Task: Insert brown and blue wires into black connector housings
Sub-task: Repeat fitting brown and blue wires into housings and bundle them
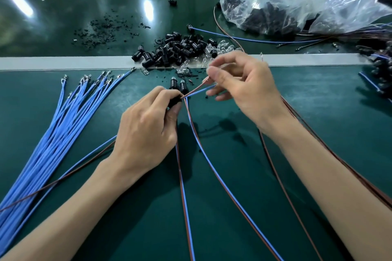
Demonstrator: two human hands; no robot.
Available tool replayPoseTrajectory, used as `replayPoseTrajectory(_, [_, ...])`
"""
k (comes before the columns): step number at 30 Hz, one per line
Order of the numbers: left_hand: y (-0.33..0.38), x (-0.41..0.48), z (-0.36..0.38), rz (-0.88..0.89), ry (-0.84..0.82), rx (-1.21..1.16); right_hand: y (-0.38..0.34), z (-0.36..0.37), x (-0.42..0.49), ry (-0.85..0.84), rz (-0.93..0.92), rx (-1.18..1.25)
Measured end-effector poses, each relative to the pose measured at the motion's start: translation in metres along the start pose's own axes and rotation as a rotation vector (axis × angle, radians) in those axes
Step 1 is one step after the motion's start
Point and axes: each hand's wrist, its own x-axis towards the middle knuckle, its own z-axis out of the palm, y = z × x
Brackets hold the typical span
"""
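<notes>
My left hand [146, 127] grips a black connector housing [175, 100] at mid-table. A brown wire [198, 87] and a blue wire [203, 90] run from the housing's mouth up to my right hand [244, 89], which pinches their far ends between thumb and fingers. Two finished housings [180, 86] with clear bulbs stand just behind my left hand, and paired brown-and-blue leads [222, 178] trail from there toward me. A loose pile of black housings [178, 50] and clear bulbs [220, 48] lies on the grey strip beyond.
A fan of blue wires [55, 133] with metal terminals lies at the left. A clear plastic bag [286, 0] of black parts sits at the back right. More assembled leads [379, 70] lie at the right edge. Black crumbs [104, 29] litter the far mat.
</notes>
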Motion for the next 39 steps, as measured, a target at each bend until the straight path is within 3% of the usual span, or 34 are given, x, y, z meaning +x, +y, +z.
replayPoseTrajectory(5, [0.0,0.0,-0.001,0.006,-0.011,-0.005,0.006,-0.001,-0.002,-0.079,0.06,0.068])
replayPoseTrajectory(12, [0.002,-0.002,0.0,0.005,-0.026,0.0,0.013,0.003,-0.002,-0.08,0.045,-0.141])
replayPoseTrajectory(19, [0.003,-0.003,-0.002,0.056,-0.049,-0.026,0.009,0.028,-0.011,-0.083,0.027,-0.033])
replayPoseTrajectory(25, [0.003,-0.002,0.0,0.04,0.039,0.003,0.005,0.033,-0.015,-0.104,-0.003,-0.113])
replayPoseTrajectory(28, [-0.002,-0.002,-0.002,-0.067,0.253,-0.046,0.005,0.034,-0.005,-0.02,-0.049,-0.16])
replayPoseTrajectory(31, [-0.01,0.0,-0.004,-0.295,0.455,-0.223,0.0,0.041,0.014,-0.106,-0.243,-0.55])
replayPoseTrajectory(34, [-0.019,0.005,-0.004,-0.516,0.464,-0.376,0.004,0.061,0.02,-0.362,-0.258,-0.866])
replayPoseTrajectory(39, [-0.024,0.008,-0.002,-0.602,0.389,-0.48,0.014,0.07,0.02,-0.239,-0.18,-0.883])
